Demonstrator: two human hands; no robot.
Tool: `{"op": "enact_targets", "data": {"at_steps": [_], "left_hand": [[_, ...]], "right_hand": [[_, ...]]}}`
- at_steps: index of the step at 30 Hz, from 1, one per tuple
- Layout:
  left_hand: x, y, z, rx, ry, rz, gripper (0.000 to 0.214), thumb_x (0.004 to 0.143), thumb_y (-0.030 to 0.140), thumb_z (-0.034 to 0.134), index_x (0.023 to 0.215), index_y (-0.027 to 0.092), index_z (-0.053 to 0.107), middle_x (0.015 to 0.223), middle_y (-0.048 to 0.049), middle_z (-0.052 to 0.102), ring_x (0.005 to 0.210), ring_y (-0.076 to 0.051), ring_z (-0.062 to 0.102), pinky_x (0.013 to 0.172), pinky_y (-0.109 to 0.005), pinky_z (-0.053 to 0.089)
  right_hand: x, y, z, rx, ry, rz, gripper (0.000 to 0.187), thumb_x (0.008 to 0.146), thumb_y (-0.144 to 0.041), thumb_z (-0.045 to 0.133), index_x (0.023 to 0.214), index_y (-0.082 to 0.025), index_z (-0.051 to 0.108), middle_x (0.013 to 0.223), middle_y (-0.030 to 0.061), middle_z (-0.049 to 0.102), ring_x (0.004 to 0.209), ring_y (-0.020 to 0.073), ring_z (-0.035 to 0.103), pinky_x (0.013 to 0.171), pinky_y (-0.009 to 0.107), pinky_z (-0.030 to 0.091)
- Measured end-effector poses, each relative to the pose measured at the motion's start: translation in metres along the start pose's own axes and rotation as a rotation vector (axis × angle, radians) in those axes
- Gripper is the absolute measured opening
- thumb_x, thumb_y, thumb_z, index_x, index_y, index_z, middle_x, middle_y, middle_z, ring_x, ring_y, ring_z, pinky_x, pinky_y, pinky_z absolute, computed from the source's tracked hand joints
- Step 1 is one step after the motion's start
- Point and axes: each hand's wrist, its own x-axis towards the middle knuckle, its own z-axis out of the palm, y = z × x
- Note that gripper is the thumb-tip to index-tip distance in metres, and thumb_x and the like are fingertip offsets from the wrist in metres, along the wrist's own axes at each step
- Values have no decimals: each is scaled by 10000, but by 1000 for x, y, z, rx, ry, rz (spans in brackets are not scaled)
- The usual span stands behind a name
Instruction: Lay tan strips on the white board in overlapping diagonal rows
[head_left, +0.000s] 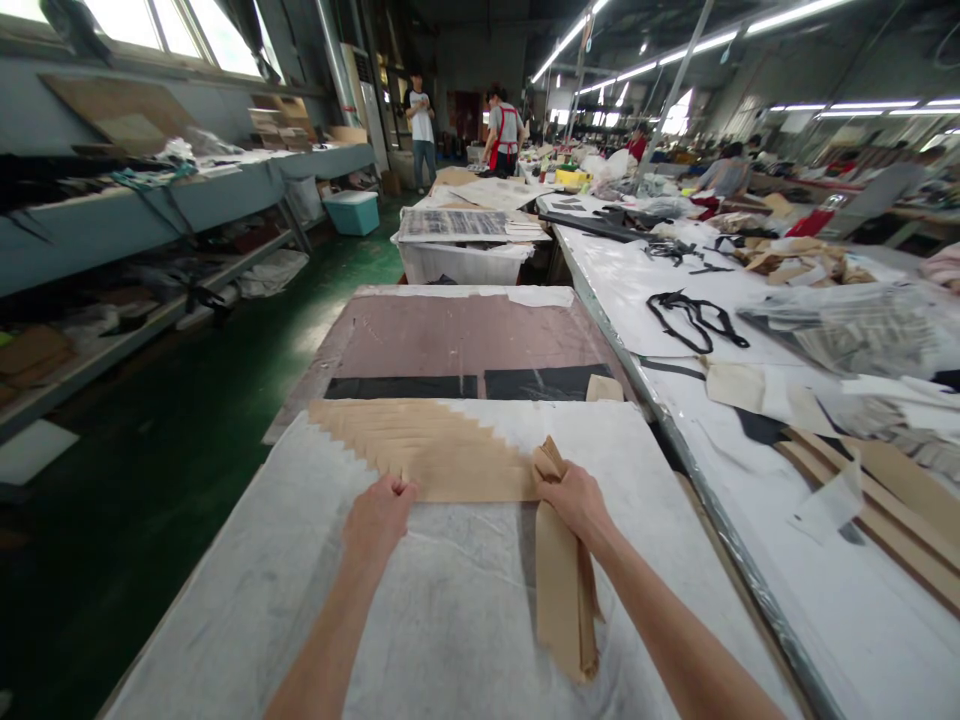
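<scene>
Tan strips lie overlapped in a stepped row on the white-covered table. My left hand pinches the left end of the nearest strip. My right hand is closed round a bundle of similar tan strips, which hangs down toward me over the cloth. Its fingertips also meet the right end of the nearest strip; whether they grip that strip I cannot tell. Past the row, two black strips lie on a brownish board, with a small beige piece at their right.
A long white table with a metal edge runs along the right, holding black straps, tan pieces and plastic bags. A white bin stands ahead. Shelving and a teal box are left. Several people stand or sit farther off.
</scene>
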Motion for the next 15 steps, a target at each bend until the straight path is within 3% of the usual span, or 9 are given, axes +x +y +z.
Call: {"op": "enact_targets", "data": {"at_steps": [7, 11, 15], "left_hand": [[-4, 2, -2, 84, 32, -6, 337, 829, 514, 417, 778, 236, 602, 725, -60, 696, 737, -244, 650, 571, -283, 369], [-10, 4, -7, 178, 103, -1, 377, 827, 543, 451, 898, 201, 592, 797, -117, 692, 761, -288, 653, 599, -320, 411], [-26, 12, -4, 291, 192, 213, 270, 907, 308, 390, 1065, 182, 570, 992, -146, 668, 930, -288, 627, 738, -366, 440]], "right_hand": [[1, -5, 1, -76, -17, 13, 323, 738, -323, 529, 968, -130, 646, 955, 198, 702, 907, 314, 656, 665, 327, 425], [5, -4, -2, -94, -46, 12, 333, 699, -341, 564, 942, -131, 655, 950, 208, 698, 919, 349, 650, 681, 365, 430], [9, 4, -9, -56, -64, 22, 365, 659, -417, 621, 889, -137, 665, 925, 203, 693, 921, 368, 637, 694, 392, 434]]}}
